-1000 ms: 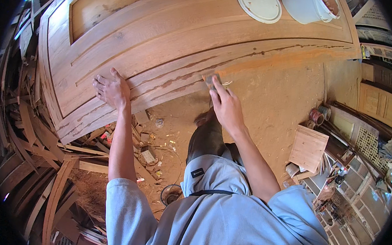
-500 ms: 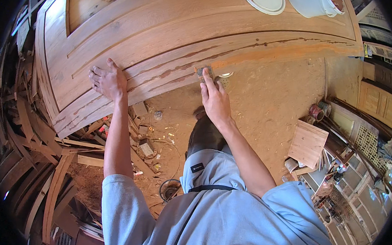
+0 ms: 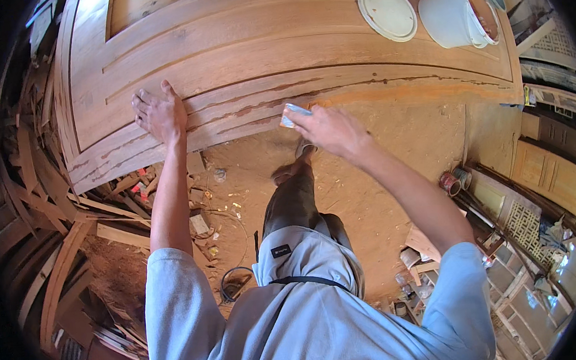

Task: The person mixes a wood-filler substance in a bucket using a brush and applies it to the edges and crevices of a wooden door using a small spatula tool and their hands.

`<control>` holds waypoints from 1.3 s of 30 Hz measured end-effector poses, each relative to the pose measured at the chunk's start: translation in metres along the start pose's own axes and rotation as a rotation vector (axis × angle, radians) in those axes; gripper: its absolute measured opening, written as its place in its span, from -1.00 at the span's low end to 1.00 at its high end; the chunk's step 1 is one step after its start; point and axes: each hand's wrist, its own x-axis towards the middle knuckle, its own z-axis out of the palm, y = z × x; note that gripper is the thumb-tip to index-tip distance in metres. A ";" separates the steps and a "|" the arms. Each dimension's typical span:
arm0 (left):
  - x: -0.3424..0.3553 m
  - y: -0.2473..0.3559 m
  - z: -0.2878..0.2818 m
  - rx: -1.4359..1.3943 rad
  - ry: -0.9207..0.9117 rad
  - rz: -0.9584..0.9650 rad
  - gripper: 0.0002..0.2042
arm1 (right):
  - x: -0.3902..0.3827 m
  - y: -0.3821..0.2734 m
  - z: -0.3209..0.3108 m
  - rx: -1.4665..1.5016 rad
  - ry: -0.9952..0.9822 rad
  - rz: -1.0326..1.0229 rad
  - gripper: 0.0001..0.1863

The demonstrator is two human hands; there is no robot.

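Brace door point(image 3: 260, 53) with spread left hand point(image 3: 161, 115) at ten o'clock; at twelve, best press evenly with scraper point(image 3: 292, 116) gripped in right hand point(image 3: 336, 129).

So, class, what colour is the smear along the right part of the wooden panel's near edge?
Orange; the smear shows best in the head view.

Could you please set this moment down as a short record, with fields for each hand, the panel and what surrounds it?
Left hand: palm down on the wooden panel, fingers spread
Right hand: holding a flat scraper by the panel's near edge; contact unclear
Coating: orange, along that edge toward the right
On panel: white bucket, round white lid left of it
Far left: piled wood pieces
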 end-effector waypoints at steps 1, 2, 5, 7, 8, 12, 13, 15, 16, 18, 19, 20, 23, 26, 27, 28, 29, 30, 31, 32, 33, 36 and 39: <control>0.000 -0.001 0.001 -0.006 0.005 0.009 -0.25 | -0.001 0.009 -0.001 0.007 -0.009 -0.009 -0.61; 0.001 0.000 0.002 -0.004 -0.007 0.001 -0.25 | -0.003 0.019 -0.003 0.013 -0.014 -0.018 -0.61; 0.002 -0.001 0.002 0.011 -0.027 -0.012 -0.26 | -0.012 0.038 -0.020 0.012 -0.086 0.005 -0.61; 0.001 -0.002 0.002 0.010 -0.029 -0.016 -0.26 | -0.019 0.049 -0.037 -0.006 -0.147 0.070 -0.62; 0.001 0.001 0.003 0.010 -0.030 -0.008 -0.26 | -0.021 0.056 -0.045 -0.019 -0.175 0.119 -0.62; 0.000 -0.001 0.000 0.040 -0.025 -0.024 -0.24 | -0.033 0.081 -0.062 -0.048 -0.240 0.210 -0.60; 0.000 -0.001 -0.001 0.053 -0.029 -0.034 -0.24 | -0.035 0.077 -0.056 0.087 -0.076 0.201 -0.59; 0.001 0.003 -0.001 0.033 -0.019 -0.015 -0.24 | -0.050 0.066 -0.018 0.368 0.232 0.172 -0.57; -0.001 -0.001 0.000 0.035 -0.016 -0.006 -0.24 | -0.050 0.052 0.002 0.420 0.262 0.196 -0.55; -0.005 -0.004 0.006 0.077 0.004 0.012 -0.26 | -0.045 0.009 0.029 0.516 0.354 0.264 -0.53; 0.001 -0.006 0.009 0.100 0.035 0.022 -0.27 | -0.043 -0.008 0.044 0.521 0.434 0.237 -0.53; 0.002 -0.003 0.005 0.091 0.015 0.015 -0.26 | -0.038 -0.023 0.053 0.534 0.516 0.211 -0.52; -0.001 0.000 0.001 0.075 -0.004 0.016 -0.26 | -0.025 -0.053 0.053 0.500 0.419 0.407 -0.50; 0.002 0.004 -0.006 0.076 -0.030 -0.014 -0.27 | -0.012 -0.059 0.068 0.464 0.492 0.385 -0.47; 0.001 0.004 -0.006 0.075 -0.039 -0.020 -0.26 | -0.010 -0.061 0.071 0.443 0.506 0.395 -0.48; -0.001 0.004 -0.005 0.068 -0.044 -0.017 -0.26 | -0.011 -0.063 0.073 0.457 0.484 0.429 -0.48; 0.000 0.005 -0.005 0.058 -0.044 -0.018 -0.26 | -0.012 -0.066 0.068 0.467 0.466 0.459 -0.49; 0.000 0.006 -0.005 0.048 -0.044 -0.017 -0.26 | -0.012 -0.068 0.066 0.478 0.449 0.488 -0.50; 0.000 0.004 -0.006 0.053 -0.051 -0.015 -0.26 | -0.014 -0.068 0.066 0.492 0.431 0.455 -0.49; -0.001 0.002 -0.006 0.052 -0.058 -0.016 -0.26 | -0.018 -0.066 0.065 0.501 0.415 0.422 -0.49; -0.001 0.001 -0.006 0.052 -0.066 -0.017 -0.26 | -0.020 -0.064 0.063 0.509 0.398 0.389 -0.49; 0.002 0.003 -0.002 0.066 -0.027 -0.008 -0.27 | -0.004 -0.075 0.065 0.511 0.529 0.362 -0.50; 0.000 0.003 -0.002 0.048 -0.017 -0.015 -0.27 | -0.001 -0.083 0.084 0.512 0.578 0.433 -0.54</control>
